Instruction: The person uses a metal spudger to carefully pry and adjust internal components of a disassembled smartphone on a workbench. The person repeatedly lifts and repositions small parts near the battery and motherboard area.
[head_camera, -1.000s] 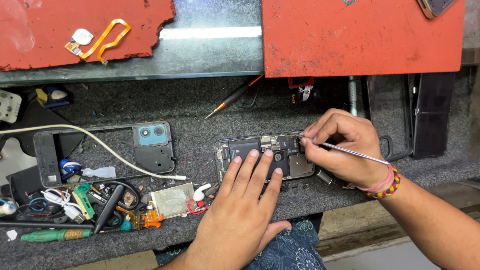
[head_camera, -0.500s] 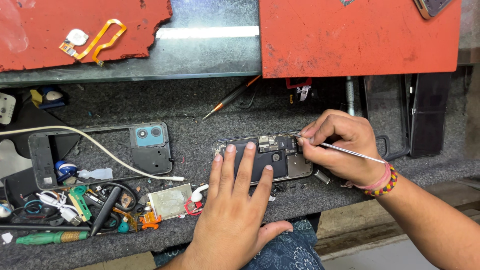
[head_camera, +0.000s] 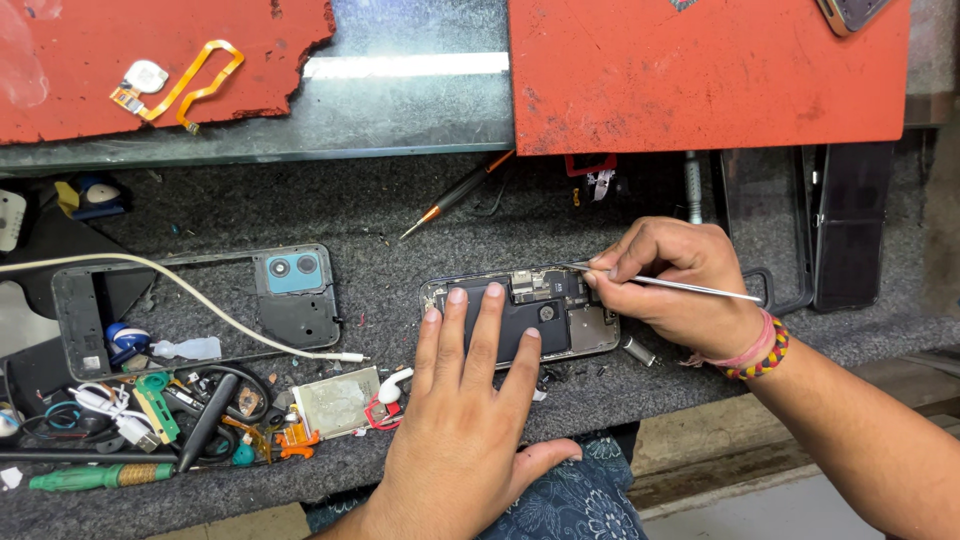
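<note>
The left hand (head_camera: 462, 420) now lies flat with open fingers on the opened phone (head_camera: 520, 315); the right hand (head_camera: 675, 285) still pinches the tweezers (head_camera: 665, 285) at its top edge.

head view: single camera, worn on the person's head | faces steeply down and forward over the desk (head_camera: 300, 215) | close range, arm's reach | lap at bottom edge, glass shelf (head_camera: 400, 110) at top | no second view
</note>
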